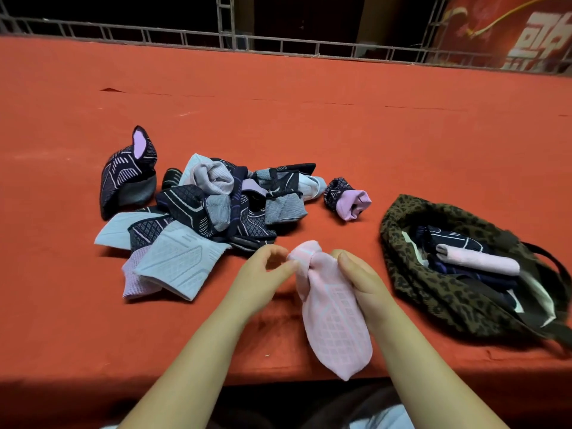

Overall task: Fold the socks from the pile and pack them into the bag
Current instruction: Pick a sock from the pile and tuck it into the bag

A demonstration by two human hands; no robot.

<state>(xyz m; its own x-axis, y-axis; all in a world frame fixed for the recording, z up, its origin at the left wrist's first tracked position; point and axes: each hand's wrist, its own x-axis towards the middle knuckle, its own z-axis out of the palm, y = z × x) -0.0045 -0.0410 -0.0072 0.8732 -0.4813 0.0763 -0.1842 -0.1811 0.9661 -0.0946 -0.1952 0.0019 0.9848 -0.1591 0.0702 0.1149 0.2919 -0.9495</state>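
A pink sock (335,320) with a grid pattern lies lengthwise near the table's front edge, its far end bunched up. My right hand (360,275) grips that bunched end from the right. My left hand (263,274) pinches the same end from the left with curled fingers. The pile of socks (204,209), dark patterned, grey and lilac, sits to the left behind my hands. A leopard-print bag (439,292) lies open at the right with folded socks (478,258) inside, one pink and several dark.
A rolled dark-and-lilac sock (346,196) lies alone between pile and bag. A dark patterned sock (128,174) stands apart at the pile's left. The red tablecloth (278,119) stretches far back to a metal railing (278,41). The table's front edge is just below my forearms.
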